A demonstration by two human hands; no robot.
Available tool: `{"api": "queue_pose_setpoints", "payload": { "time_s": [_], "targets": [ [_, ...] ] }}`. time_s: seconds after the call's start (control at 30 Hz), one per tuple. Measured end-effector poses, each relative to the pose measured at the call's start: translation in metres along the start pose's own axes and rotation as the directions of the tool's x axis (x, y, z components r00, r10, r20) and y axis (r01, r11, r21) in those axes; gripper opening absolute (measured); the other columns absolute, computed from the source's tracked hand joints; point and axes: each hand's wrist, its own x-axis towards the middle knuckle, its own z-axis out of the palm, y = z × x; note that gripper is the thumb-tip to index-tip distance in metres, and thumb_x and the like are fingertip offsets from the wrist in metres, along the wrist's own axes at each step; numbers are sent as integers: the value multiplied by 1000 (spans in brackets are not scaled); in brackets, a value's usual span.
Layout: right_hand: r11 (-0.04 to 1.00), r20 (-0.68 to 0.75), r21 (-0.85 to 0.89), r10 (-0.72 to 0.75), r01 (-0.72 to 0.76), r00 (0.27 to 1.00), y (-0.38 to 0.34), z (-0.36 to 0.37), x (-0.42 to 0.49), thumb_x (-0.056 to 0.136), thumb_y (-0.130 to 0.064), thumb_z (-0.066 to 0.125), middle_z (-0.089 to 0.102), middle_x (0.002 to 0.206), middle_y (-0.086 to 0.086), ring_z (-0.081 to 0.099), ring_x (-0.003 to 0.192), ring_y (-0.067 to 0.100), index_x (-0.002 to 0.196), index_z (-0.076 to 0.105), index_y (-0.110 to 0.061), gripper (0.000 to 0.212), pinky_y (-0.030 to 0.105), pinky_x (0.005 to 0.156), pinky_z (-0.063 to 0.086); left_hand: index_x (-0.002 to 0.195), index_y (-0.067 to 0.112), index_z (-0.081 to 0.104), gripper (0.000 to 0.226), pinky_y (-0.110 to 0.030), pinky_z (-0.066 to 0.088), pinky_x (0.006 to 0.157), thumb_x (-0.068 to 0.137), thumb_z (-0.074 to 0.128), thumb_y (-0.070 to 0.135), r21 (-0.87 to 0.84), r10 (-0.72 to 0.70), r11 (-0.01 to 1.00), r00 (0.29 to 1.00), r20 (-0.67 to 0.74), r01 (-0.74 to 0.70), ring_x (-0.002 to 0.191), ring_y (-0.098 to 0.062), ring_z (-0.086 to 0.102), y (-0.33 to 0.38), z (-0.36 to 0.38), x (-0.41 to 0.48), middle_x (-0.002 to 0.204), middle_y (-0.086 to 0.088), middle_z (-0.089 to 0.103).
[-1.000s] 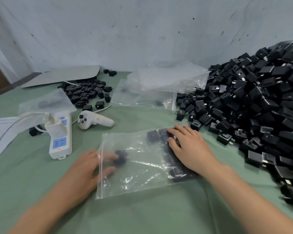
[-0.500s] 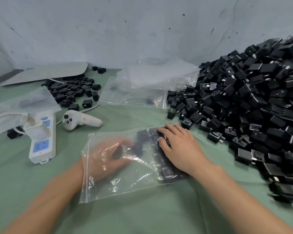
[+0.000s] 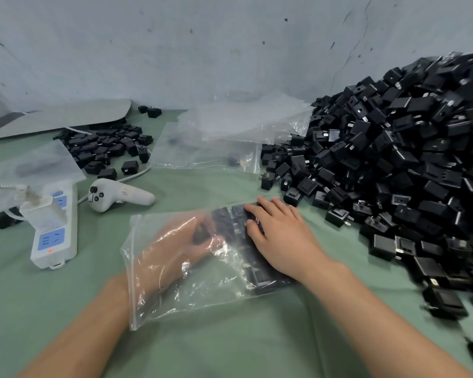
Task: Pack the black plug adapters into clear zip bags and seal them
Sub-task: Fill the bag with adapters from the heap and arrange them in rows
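The clear zip bag [image 3: 202, 293] lies flat on the green surface [image 3: 230, 342] directly in front of the person, and the left forearm passes in through its left edge. The left hand [image 3: 175, 251] is inside the bag to the wrist and shows through the crinkled film. Its grip is closed, with fingers and thumb curled round one black plug adapter [image 3: 200, 236] near the middle of the bag, though glare and blur hide exactly how the fingers sit. The right hand [image 3: 284, 241] lies on top of the bag, outside the film and palm down. Its grip is open, the fingers straight and a little spread, pressing through the plastic on the packed adapters [image 3: 260, 276] that line the bag's right side. Both bare forearms come up from the lower edge of the view and angle toward each other. The bag is thin and glossy, wrinkled, with bright highlights. The adapters are matte black blocks with small metal prongs. To the right, a heap of loose adapters [image 3: 393, 173] rises against the scuffed pale wall [image 3: 202, 50], its nearest pieces close to the right hand. Behind the bag lies a limp stack of spare bags [image 3: 230, 126]. At the left are a smaller scatter of adapters [image 3: 109, 148], a white handheld controller [image 3: 120, 197] and a white power strip [image 3: 53, 238] with blue sockets and a red light.
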Motion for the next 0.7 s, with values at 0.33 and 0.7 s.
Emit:
{"api": "queue_pose_setpoints", "payload": {
  "time_s": [0.33,0.7],
  "targets": [
    [945,-161,327,52,3,986,2,-8,-1,108,-38,27,30,161,-5,15,152,15,151,37,-29,45,37,125,9,99,25,77,10,-5,44,68,89,74,27,109,-40,993,995,-90,49,73,10,60,26,-27,-13,78,27,65],
    [900,-117,-268,322,-343,939,69,-18,-5,102,-55,26,19,163,10,17,146,43,158,15,-29,62,55,119,16,77,37,71,41,-18,45,64,71,39,14,-50,-470,866,775,-422,498,68,1,59,-31,-85,-115,72,15,69]
  ]
}}
